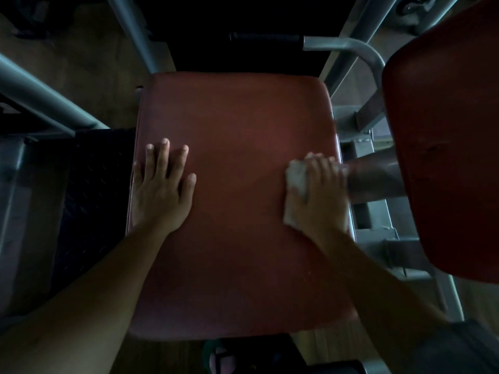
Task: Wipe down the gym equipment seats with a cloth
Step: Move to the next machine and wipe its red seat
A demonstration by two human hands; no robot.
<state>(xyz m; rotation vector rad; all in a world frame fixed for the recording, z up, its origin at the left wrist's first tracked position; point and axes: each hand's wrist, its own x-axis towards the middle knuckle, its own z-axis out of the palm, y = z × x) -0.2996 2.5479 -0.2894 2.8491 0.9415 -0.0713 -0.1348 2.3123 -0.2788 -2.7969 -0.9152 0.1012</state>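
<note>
A dark red padded seat (237,184) fills the middle of the head view. My left hand (162,190) lies flat on its left edge, fingers spread, holding nothing. My right hand (324,195) presses a crumpled white cloth (295,184) onto the seat near its right edge; the cloth shows to the left of my fingers and under my palm. The hand looks slightly blurred.
A second red pad (445,147) stands close on the right, above a round bar (378,179). Grey steel frame tubes (40,98) run at left and back right, with a black-gripped handle (267,37) behind the seat. A sandalled foot (221,357) shows below the seat.
</note>
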